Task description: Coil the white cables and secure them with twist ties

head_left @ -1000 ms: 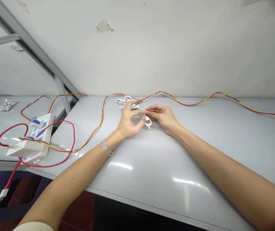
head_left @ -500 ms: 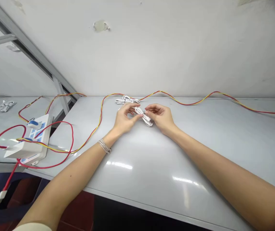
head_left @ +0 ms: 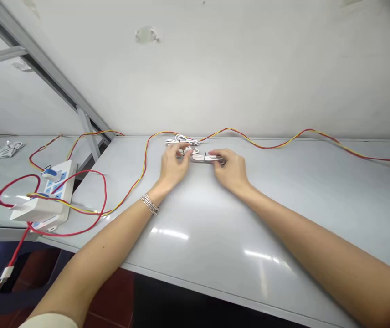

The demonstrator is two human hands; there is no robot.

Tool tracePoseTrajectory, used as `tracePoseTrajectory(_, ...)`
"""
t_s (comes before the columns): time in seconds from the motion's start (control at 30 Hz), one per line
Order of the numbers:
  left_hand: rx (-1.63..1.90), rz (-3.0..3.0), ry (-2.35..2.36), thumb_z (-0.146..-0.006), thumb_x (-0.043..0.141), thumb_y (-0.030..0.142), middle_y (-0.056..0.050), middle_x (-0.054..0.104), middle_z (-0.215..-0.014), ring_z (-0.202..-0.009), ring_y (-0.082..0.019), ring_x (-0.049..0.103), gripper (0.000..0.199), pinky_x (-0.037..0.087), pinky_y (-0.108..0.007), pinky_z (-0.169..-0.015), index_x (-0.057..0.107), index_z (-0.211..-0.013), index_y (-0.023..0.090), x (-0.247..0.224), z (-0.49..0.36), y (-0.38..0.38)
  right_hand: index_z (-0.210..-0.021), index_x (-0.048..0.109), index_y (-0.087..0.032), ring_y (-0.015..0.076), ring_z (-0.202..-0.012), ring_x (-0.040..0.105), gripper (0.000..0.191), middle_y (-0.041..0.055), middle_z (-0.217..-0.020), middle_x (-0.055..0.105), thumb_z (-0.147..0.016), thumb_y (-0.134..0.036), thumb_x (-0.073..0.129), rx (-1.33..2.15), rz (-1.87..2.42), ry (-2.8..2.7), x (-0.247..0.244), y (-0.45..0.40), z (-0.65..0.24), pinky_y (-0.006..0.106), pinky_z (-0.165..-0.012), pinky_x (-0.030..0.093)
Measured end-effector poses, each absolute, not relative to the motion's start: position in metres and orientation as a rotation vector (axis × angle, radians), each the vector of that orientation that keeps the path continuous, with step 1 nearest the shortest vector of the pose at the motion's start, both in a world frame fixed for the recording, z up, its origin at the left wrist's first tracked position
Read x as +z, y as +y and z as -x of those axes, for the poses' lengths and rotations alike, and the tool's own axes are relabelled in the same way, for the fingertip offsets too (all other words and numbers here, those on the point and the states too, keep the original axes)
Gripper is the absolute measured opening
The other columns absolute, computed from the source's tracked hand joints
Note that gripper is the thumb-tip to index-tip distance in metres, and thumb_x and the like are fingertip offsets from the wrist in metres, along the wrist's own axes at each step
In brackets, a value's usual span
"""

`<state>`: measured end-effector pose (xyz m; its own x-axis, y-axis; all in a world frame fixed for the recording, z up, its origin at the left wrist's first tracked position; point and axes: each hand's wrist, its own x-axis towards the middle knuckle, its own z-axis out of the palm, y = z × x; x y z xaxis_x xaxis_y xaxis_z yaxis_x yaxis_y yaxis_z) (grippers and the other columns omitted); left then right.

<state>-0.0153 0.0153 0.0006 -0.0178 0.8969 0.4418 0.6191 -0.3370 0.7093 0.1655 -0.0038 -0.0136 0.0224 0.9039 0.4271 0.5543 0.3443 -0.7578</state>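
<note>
A coiled white cable (head_left: 203, 158) with a black twist tie round its middle lies level just above or on the grey tabletop. My right hand (head_left: 231, 168) pinches its right end between thumb and fingers. At the other end, my left hand (head_left: 172, 168) has its thumb and curved fingers apart, close to the coil's left tip; whether it touches is unclear. Behind those left fingers lies more white coiled cable (head_left: 180, 138), also with a dark tie, partly hidden by the hand. A silver chain bracelet (head_left: 149, 203) circles my left wrist.
A white power strip (head_left: 65, 182) with blue sockets, plugs and a looped red cable (head_left: 104, 187) lies at the left. Twisted red-yellow wire (head_left: 266, 148) runs along the wall. Another white cable bundle (head_left: 8, 149) rests far left, beyond the metal frame (head_left: 89, 130).
The coiled cable has turned from slanting to nearly level, and my right hand has shifted onto its right end. My left hand has drawn slightly left, its thumb off the coil's middle.
</note>
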Motion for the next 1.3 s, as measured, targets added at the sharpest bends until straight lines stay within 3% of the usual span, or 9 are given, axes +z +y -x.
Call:
tracePoseTrajectory(0.1,1.125,-2.083,1.843,-0.078,0.069,0.018,-0.011,0.063,-0.115,-0.11,-0.031,0.056,0.03,0.04,-0.049,-0.097,0.068,-0.108,0.022,0.001,0.02,0.016,-0.095,0.072,-0.017,0.0252,-0.096,0.067,0.036,0.0082,-0.099,0.072,-0.073,-0.002,0.048,0.246,1.291,-1.661,-0.012,-0.004,-0.168,0.045,-0.088,0.051)
tracePoseTrajectory(0.17,0.964,-2.092,1.918,-0.076,0.07,0.017,-0.011,0.063,-0.117,-0.116,-0.034,0.053,0.033,0.038,-0.053,-0.099,0.067,-0.109,0.022,0.0,0.022,0.017,-0.096,0.071,-0.017,0.0252,-0.098,0.066,0.036,0.0091,-0.101,0.071,-0.073,-0.003,0.047,0.179,1.275,-1.669,-0.013,-0.002,-0.172,0.044,-0.09,0.049)
tracePoseTrajectory(0.3,0.911,-2.048,1.89,-0.079,0.066,0.017,-0.009,0.068,-0.111,-0.11,-0.033,0.058,0.02,0.037,-0.054,-0.099,0.067,-0.099,0.021,-0.002,0.022,0.018,-0.1,0.07,-0.016,0.0296,-0.101,0.061,0.036,0.0139,-0.107,0.068,-0.076,-0.004,0.047,0.178,1.493,-1.654,-0.019,0.007,-0.18,0.05,-0.093,0.046)
tracePoseTrajectory(0.47,1.027,-1.983,1.813,-0.084,0.06,0.015,-0.007,0.071,-0.106,-0.102,-0.028,0.062,0.016,0.037,-0.051,-0.099,0.067,-0.097,0.02,0.0,0.021,0.019,-0.118,0.064,-0.018,0.0363,-0.121,0.046,0.048,0.018,-0.133,0.052,-0.076,-0.004,0.047,-0.106,1.573,-1.702,-0.015,-0.001,-0.173,0.055,-0.096,0.04)
tracePoseTrajectory(0.63,1.259,-1.783,1.572,-0.09,0.054,0.018,-0.008,0.071,-0.098,-0.088,-0.021,0.065,0.013,0.049,-0.035,-0.082,0.064,-0.098,0.017,-0.004,0.018,0.021,-0.11,0.066,-0.016,0.0298,-0.094,0.055,0.033,0.0148,-0.1,0.063,-0.083,-0.013,0.049,0.008,1.466,-1.912,-0.014,-0.011,-0.164,0.048,-0.086,0.045)
tracePoseTrajectory(0.8,1.337,-1.689,1.326,-0.097,0.047,0.03,-0.005,0.068,-0.095,-0.071,-0.014,0.067,0.016,0.052,-0.026,-0.067,0.054,-0.106,0.018,-0.01,0.012,0.018,-0.108,0.065,-0.014,0.0335,-0.104,0.055,0.028,0.0171,-0.108,0.065,-0.083,-0.02,0.056,0.051,1.467,-1.902,-0.02,-0.006,-0.166,0.049,-0.093,0.044)
tracePoseTrajectory(1.03,1.235,-1.736,1.094,-0.095,0.051,0.035,-0.007,0.067,-0.102,-0.079,-0.015,0.068,0.02,0.053,-0.025,-0.07,0.055,-0.106,0.019,-0.013,0.007,0.01,-0.106,0.062,-0.018,0.0243,-0.096,0.062,0.02,0.0095,-0.1,0.069,-0.091,-0.03,0.056,0.183,1.132,-1.892,-0.009,-0.011,-0.163,0.039,-0.091,0.046)
tracePoseTrajectory(1.2,1.22,-1.695,1.02,-0.092,0.057,0.033,-0.01,0.07,-0.103,-0.094,-0.019,0.068,0.02,0.054,-0.027,-0.078,0.059,-0.104,0.017,-0.012,0.004,0.01,-0.1,0.062,-0.021,0.0224,-0.097,0.062,0.014,0.0083,-0.1,0.07,-0.092,-0.025,0.052,0.264,1.106,-1.886,-0.007,-0.012,-0.163,0.038,-0.091,0.047)
tracePoseTrajectory(1.3,1.208,-1.604,0.978,-0.089,0.061,0.037,-0.01,0.071,-0.096,-0.09,-0.019,0.069,0.025,0.054,-0.029,-0.08,0.059,-0.103,0.016,-0.01,0.004,0.012,-0.099,0.062,-0.021,0.0215,-0.096,0.063,0.013,0.0075,-0.1,0.069,-0.089,-0.028,0.058,0.35,1.106,-1.85,-0.008,-0.01,-0.164,0.036,-0.087,0.049)
